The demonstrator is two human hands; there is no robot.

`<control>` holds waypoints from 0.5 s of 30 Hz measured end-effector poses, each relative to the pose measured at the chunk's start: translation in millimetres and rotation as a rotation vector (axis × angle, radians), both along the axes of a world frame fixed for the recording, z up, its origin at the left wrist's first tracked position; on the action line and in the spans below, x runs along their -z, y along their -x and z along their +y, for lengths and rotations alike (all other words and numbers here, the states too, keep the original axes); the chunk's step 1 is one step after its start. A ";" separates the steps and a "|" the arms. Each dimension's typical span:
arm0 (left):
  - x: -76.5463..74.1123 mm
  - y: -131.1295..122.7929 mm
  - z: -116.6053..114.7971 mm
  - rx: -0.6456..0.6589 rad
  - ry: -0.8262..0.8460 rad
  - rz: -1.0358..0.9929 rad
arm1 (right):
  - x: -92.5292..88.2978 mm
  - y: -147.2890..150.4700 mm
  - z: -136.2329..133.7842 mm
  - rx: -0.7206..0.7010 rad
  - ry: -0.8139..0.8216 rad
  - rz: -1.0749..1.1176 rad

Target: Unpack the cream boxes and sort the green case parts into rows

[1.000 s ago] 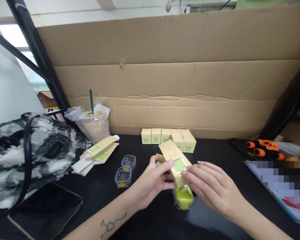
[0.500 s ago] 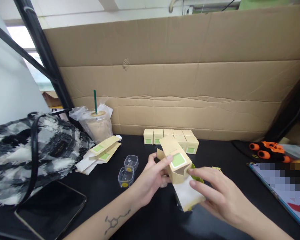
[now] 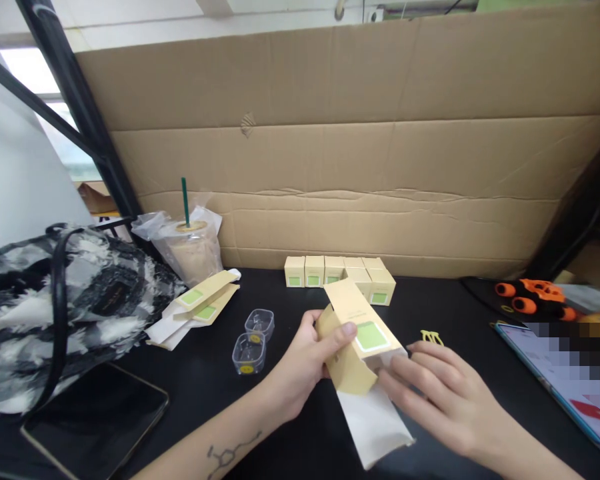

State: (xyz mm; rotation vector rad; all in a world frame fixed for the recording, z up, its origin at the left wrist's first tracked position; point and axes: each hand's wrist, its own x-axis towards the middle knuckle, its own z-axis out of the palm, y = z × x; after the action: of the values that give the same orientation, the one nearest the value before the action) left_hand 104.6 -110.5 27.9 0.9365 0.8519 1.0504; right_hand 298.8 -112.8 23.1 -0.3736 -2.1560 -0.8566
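Observation:
My left hand [image 3: 314, 357] is closed round a small beige cardboard box [image 3: 347, 363], with the thumb on its front panel beside a green label. The box is tilted, and its near end stands open, with a long white-lined flap hanging down. At that open end, the curled fingers of my right hand [image 3: 437, 393] grip the edge of the carton; the fingertips are partly hidden. Left of my hands, two clear plastic tubs [image 3: 249, 353] with yellow stickers sit on the black table. Flattened beige cartons [image 3: 200, 303] lie farther left.
Several closed beige boxes [image 3: 295, 272] stand in a row by the cardboard panel [image 3: 330, 160]. At left are a fuzzy black-and-white bag [image 3: 105, 287], a tablet [image 3: 97, 420] and a bagged drink [image 3: 193, 253]. A yellow clip-like piece [image 3: 432, 338], an orange toy [image 3: 537, 297] and a phone-like screen [image 3: 550, 373] lie right.
The box has turned and come slightly nearer, its white-lined flap now hanging lower. My right fingers have shifted along the opening. A green item and a clear container behind the box are now hidden.

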 end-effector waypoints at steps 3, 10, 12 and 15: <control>1.8 -1.2 -1.5 -0.016 -0.021 0.014 | -1.4 2.6 -4.9 -0.008 0.008 -0.033; 5.1 -3.4 1.2 -0.042 -0.118 0.091 | -3.8 5.9 -3.2 -0.123 0.078 -0.139; 6.5 -2.8 3.8 -0.035 -0.171 0.149 | -3.2 4.3 -2.7 -0.105 0.097 -0.122; 4.0 3.7 5.4 -0.070 -0.304 0.329 | 2.5 -2.4 -1.0 -0.032 0.105 -0.117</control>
State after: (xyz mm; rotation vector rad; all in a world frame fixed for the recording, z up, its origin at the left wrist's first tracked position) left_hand 100.9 -105.1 23.9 1.3707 1.0176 1.1221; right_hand 301.2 -113.8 20.7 -0.3482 -2.3152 -0.7657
